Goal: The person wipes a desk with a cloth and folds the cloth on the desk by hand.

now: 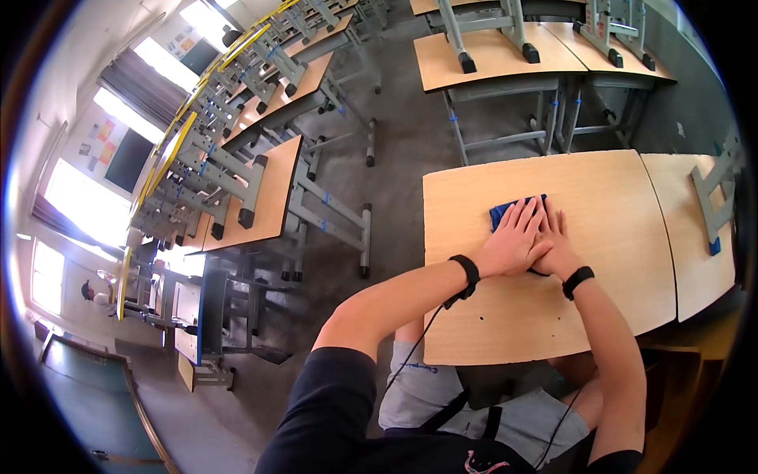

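Note:
A dark blue folded cloth lies on the light wooden desk in front of me. My left hand rests flat on it, its fingers stretched out. Beside and partly under it, my right hand presses down with its fingers extended; the two hands touch and overlap. Most of the cloth is hidden beneath them, with its edge showing at the upper left. Each wrist wears a black band with a cable.
Another desk adjoins on the right, with an upturned chair's grey leg frame on it. More desks bearing upturned chairs stand ahead and to the left. A person is partly visible at the far left.

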Demonstrator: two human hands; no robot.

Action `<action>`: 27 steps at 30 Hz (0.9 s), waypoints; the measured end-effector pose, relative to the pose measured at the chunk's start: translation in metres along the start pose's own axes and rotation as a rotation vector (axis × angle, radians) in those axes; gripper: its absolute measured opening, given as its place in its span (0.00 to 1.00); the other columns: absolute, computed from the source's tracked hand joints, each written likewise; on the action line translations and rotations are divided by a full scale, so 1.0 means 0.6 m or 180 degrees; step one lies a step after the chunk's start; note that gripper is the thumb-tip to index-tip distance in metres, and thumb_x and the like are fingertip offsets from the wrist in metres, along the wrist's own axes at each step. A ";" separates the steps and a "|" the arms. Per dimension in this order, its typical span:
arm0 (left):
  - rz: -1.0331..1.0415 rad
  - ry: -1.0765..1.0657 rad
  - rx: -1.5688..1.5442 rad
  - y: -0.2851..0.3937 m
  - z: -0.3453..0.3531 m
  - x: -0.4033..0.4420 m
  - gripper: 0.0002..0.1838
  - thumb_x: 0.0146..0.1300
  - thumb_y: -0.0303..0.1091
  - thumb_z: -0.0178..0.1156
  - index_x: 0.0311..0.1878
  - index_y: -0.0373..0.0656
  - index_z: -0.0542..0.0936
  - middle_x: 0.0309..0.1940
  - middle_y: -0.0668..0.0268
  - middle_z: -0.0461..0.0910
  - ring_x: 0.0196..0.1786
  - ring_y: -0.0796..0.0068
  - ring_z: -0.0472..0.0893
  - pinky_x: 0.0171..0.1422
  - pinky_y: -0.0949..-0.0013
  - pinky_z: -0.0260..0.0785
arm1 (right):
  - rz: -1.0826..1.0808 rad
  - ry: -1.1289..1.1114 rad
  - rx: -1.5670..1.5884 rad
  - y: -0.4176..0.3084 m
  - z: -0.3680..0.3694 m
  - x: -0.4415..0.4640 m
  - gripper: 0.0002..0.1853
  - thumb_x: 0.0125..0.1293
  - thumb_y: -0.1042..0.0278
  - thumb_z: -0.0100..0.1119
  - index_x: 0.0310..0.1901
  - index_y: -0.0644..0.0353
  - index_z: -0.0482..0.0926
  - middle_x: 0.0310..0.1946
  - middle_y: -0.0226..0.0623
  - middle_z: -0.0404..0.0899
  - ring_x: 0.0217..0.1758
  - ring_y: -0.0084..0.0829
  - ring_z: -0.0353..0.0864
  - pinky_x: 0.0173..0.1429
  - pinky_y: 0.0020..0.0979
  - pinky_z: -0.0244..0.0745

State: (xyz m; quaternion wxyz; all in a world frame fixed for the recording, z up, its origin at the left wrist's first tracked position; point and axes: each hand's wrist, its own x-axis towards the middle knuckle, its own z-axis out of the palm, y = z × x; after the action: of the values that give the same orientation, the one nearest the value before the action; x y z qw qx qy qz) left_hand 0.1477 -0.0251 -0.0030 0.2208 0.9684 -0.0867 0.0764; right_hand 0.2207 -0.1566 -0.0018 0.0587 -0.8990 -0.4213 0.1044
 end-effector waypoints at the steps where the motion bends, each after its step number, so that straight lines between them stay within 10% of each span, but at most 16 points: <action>1: -0.0041 0.0034 -0.0013 -0.006 0.001 0.011 0.42 0.76 0.59 0.43 0.77 0.31 0.55 0.80 0.44 0.47 0.82 0.43 0.47 0.84 0.47 0.37 | 0.0010 -0.0140 -0.0058 0.004 -0.010 0.010 0.45 0.69 0.45 0.49 0.82 0.52 0.43 0.84 0.46 0.32 0.86 0.48 0.28 0.83 0.59 0.26; 11: -0.0133 -0.0396 -0.0017 -0.036 -0.029 0.030 0.42 0.76 0.60 0.43 0.79 0.35 0.53 0.80 0.43 0.47 0.82 0.43 0.45 0.85 0.48 0.36 | -0.0006 -0.0149 -0.0213 0.013 -0.010 0.042 0.42 0.69 0.48 0.49 0.82 0.47 0.47 0.84 0.43 0.32 0.87 0.46 0.27 0.83 0.61 0.30; 15: -0.0021 -0.0981 -0.0387 -0.038 -0.104 -0.056 0.41 0.76 0.55 0.50 0.79 0.34 0.53 0.79 0.42 0.50 0.81 0.44 0.51 0.84 0.52 0.42 | 0.0248 0.0032 0.0078 -0.003 -0.023 0.040 0.48 0.67 0.28 0.50 0.81 0.46 0.51 0.84 0.41 0.35 0.87 0.44 0.29 0.83 0.58 0.30; 20: -0.0920 -0.1642 -0.0528 -0.006 -0.412 -0.204 0.30 0.74 0.46 0.58 0.71 0.36 0.69 0.66 0.50 0.76 0.70 0.59 0.74 0.74 0.61 0.65 | 0.0299 0.0252 0.0149 -0.008 -0.008 0.043 0.49 0.66 0.24 0.47 0.80 0.48 0.52 0.84 0.44 0.36 0.86 0.45 0.30 0.83 0.57 0.28; 27: -0.2711 0.1356 -0.0975 -0.030 -0.741 -0.659 0.22 0.78 0.37 0.47 0.69 0.34 0.69 0.63 0.55 0.78 0.65 0.67 0.79 0.70 0.66 0.71 | 0.0324 0.0526 -0.0221 -0.010 0.034 0.038 0.50 0.68 0.25 0.45 0.80 0.53 0.50 0.83 0.49 0.39 0.86 0.50 0.34 0.82 0.60 0.36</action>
State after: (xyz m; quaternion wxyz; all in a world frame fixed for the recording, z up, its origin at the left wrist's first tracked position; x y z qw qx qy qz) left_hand -0.2820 0.2402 0.3117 0.3849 0.8372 0.3532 0.1618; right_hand 0.2257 -0.1351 -0.0235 0.0567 -0.9262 -0.3722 0.0181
